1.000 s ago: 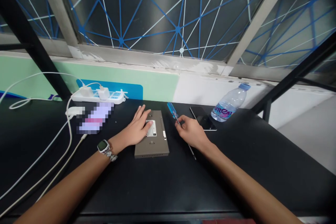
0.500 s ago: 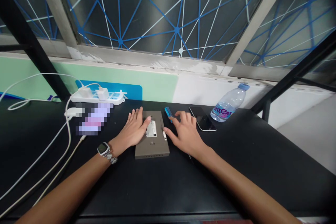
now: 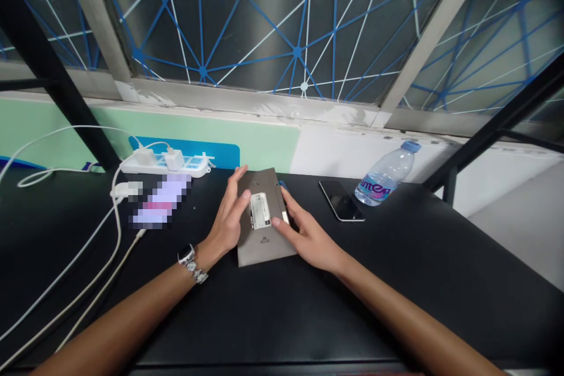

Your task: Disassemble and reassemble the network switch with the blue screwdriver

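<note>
A flat grey-brown metal case (image 3: 259, 241) with a white label (image 3: 259, 210) lies between my hands, turned at a slight angle and possibly raised at its far edge. My left hand (image 3: 227, 217) grips its left side, and my right hand (image 3: 308, 241) holds its right edge, thumb on top. A watch (image 3: 187, 258) circles my left wrist. Only a sliver of the blue screwdriver handle (image 3: 282, 184) shows past the case's far corner; the rest is hidden.
A black phone (image 3: 340, 200) and a plastic water bottle (image 3: 385, 175) lie to the right on the black table (image 3: 282, 317). A white power strip (image 3: 163, 164) with plugged-in chargers, white cables and a pixelated object (image 3: 161, 202) are to the left.
My right hand has left the blue-handled screwdriver and moved onto the case. Both hands have taken hold of the case, which has turned and shifted slightly right.
</note>
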Demonstrator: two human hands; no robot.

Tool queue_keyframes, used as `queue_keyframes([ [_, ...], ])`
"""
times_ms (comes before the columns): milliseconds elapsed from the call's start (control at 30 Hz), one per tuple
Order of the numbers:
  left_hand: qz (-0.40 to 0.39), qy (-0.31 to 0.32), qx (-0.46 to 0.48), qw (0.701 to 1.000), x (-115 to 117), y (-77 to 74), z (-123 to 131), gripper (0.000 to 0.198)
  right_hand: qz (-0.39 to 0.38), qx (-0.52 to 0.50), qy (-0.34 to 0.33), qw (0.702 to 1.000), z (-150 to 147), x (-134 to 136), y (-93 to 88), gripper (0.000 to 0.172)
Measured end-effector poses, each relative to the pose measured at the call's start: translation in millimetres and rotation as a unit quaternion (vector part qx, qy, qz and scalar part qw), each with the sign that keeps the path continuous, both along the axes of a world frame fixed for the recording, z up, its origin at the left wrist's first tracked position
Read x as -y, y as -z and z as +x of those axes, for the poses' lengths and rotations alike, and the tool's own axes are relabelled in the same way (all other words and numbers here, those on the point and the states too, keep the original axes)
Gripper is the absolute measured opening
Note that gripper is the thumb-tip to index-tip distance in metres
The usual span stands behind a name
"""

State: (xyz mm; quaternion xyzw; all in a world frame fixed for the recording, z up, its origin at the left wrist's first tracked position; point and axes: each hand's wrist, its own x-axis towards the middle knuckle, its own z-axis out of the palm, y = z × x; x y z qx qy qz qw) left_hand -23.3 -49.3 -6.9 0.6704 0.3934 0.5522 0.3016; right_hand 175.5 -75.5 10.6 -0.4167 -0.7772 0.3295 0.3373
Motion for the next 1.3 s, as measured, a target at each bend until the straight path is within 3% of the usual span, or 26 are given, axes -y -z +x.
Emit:
queue_keyframes([
  [67, 0.038, -0.003, 0.039, 0.999, 2.4, -9.6, 1.7, 0.054, -0.068, -0.115, -0.027, 0.991, -3.8, 2.7, -4.6, 0.073],
  [167, 0.067, -0.016, 0.077, 0.995, 3.2, -21.8, 2.3, 0.055, -0.091, -0.169, -0.002, 0.981, -4.3, 6.5, -12.3, 0.077],
  [267, 0.069, -0.093, 0.125, 0.985, -5.0, -25.4, -5.5, 0.050, -0.006, -0.150, 0.039, 0.988, 2.4, 7.7, -15.9, 0.062],
  [333, 0.015, -0.131, 0.165, 0.977, -13.8, -24.3, -14.7, 0.043, 0.077, -0.111, 0.042, 0.990, 8.8, 7.1, -15.6, 0.046],
  [400, -0.172, -0.040, 0.151, 0.973, -20.3, -23.8, -23.4, 0.044, 0.177, -0.064, 0.011, 0.982, 15.3, 6.2, -14.2, 0.038],
  [433, -0.281, 0.041, 0.143, 0.948, -21.4, -24.5, -26.6, 0.052, 0.224, -0.034, -0.016, 0.974, 18.1, 5.7, -13.4, 0.039],
  [500, -0.441, 0.190, 0.134, 0.867, -18.8, -27.7, -29.7, 0.061, 0.297, 0.043, -0.079, 0.951, 22.8, 4.9, -12.1, 0.042],
  [533, -0.481, 0.235, 0.136, 0.834, -15.6, -29.7, -29.9, 0.062, 0.316, 0.086, -0.106, 0.939, 24.4, 4.5, -11.6, 0.043],
  [600, -0.503, 0.282, 0.149, 0.803, -8.1, -33.0, -29.2, 0.052, 0.329, 0.147, -0.130, 0.924, 26.1, 3.7, -10.8, 0.040],
  [700, -0.453, 0.300, 0.187, 0.818, -0.6, -33.2, -28.9, 0.038, 0.327, 0.135, -0.068, 0.933, 24.1, 1.9, -10.5, 0.031],
  [800, -0.395, 0.306, 0.191, 0.845, 0.4, -30.6, -29.6, 0.043, 0.278, 0.077, 0.057, 0.956, 18.8, -1.0, -9.7, 0.031],
  [900, -0.352, 0.305, 0.173, 0.868, -0.7, -29.3, -27.6, 0.046, 0.152, -0.021, 0.108, 0.982, 14.6, -4.5, -7.9, 0.044],
  [1000, -0.320, 0.280, 0.161, 0.890, -2.1, -28.5, -23.9, 0.050, -0.053, -0.118, 0.094, 0.987, 13.7, -5.7, -8.3, 0.045],
  [1100, -0.308, 0.242, 0.153, 0.907, -4.7, -25.9, -21.7, 0.049, -0.195, -0.107, 0.029, 0.974, 14.3, -3.2, -12.7, 0.045],
  [1300, -0.305, 0.182, 0.138, 0.925, -8.4, -21.0, -20.0, 0.041, -0.233, -0.086, 0.025, 0.968, 15.1, 1.3, -17.0, 0.054],
])
